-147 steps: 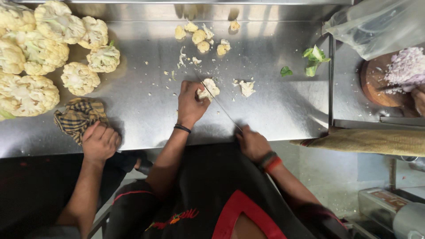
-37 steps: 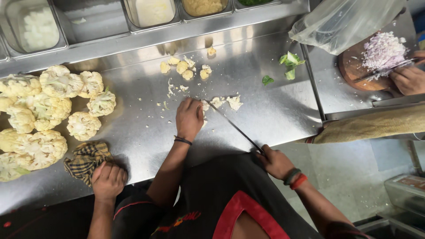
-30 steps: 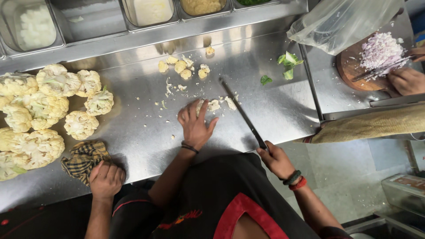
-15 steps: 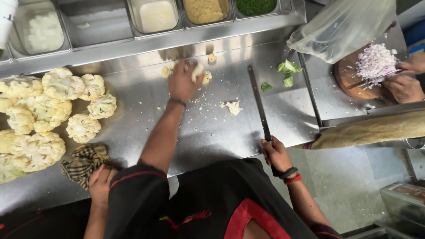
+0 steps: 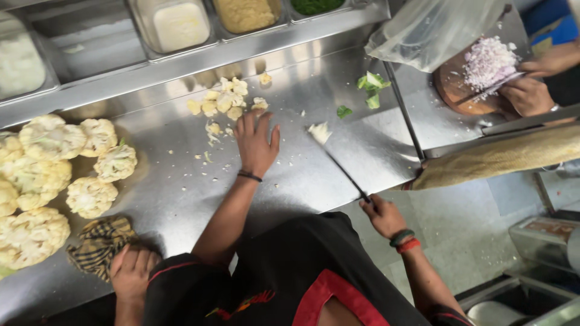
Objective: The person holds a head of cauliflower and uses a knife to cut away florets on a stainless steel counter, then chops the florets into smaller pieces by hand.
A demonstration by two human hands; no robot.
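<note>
Right hand point(image 5: 382, 214) grips knife point(image 5: 338, 166); left hand point(image 5: 256, 143) flat near florets point(image 5: 225, 102).

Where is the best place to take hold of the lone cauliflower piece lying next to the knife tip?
Probably pinch the cauliflower piece from above on its left, knife-free side. It lies apart from the pile, and the knife in the right hand points at its lower right edge.

Stainless steel counter point(image 5: 181, 199), brushed finish, soft overhead glare across the middle. Raised steel rail along its far edge, with recessed rectangular inset pans point(image 5: 180, 24) behind it. Second steel surface point(image 5: 435, 121) butts against the counter's right edge. Grey speckled floor point(image 5: 465, 235) below the near right corner. Steel equipment point(image 5: 544, 232) stands on the floor at far right.
</note>
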